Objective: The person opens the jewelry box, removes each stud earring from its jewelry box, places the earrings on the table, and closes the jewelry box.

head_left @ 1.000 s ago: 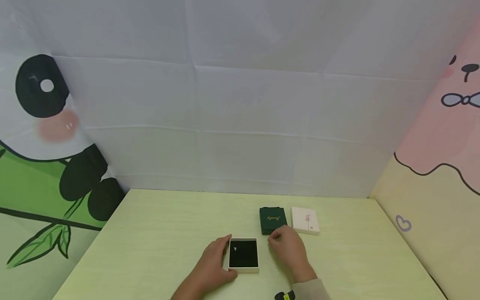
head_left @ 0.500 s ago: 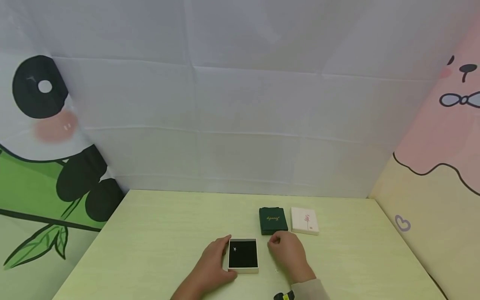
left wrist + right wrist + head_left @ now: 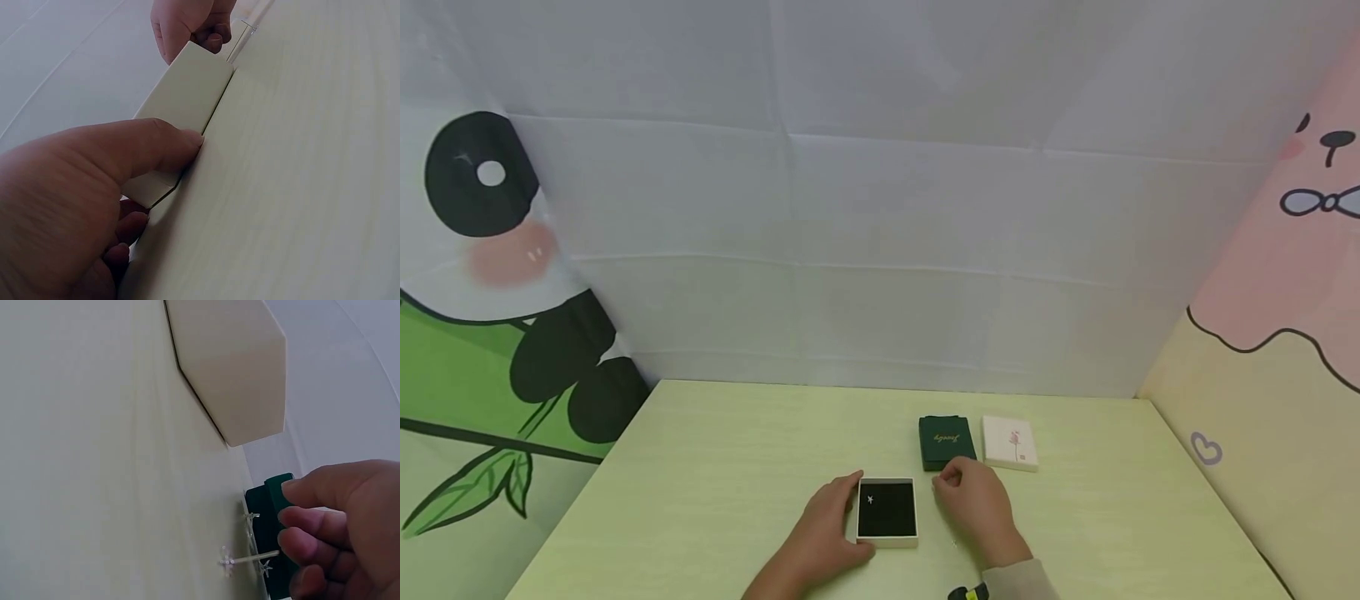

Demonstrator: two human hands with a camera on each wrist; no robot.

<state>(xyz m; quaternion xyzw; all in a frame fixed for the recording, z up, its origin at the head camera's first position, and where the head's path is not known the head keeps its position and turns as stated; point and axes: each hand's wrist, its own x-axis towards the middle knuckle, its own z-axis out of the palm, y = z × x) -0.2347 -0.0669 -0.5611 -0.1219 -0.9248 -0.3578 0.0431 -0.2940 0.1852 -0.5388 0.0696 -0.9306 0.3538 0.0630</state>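
My left hand point(image 3: 823, 529) grips the left side of a small white jewelry box point(image 3: 887, 542), with fingers at its far corner and thumb at its near corner. A tiny silver star point(image 3: 870, 499) sits on its black insert point(image 3: 889, 510). My right hand point(image 3: 977, 504) is to the right of the box, its fingers loosely curled, close to the green jewelry pouch point(image 3: 946, 440). In the right wrist view, the fingertips overlap the pouch and nothing shows between thumb and index finger. Beside them are small silver earrings point(image 3: 226, 561), one with a straight post; one ends in a star point(image 3: 265, 569).
A white square lid point(image 3: 1011, 442) with a pink flower print lies right of the pouch, near the table's back. A black-and-yellow device point(image 3: 968, 592) shows beside the right sleeve point(image 3: 1021, 579). A pale cloth wall point(image 3: 880, 325) stands behind the pale yellow table point(image 3: 737, 433).
My right hand drew slightly back from the pouch, then went slightly forward to it again. My left hand keeps its hold on the box, which stays in place.
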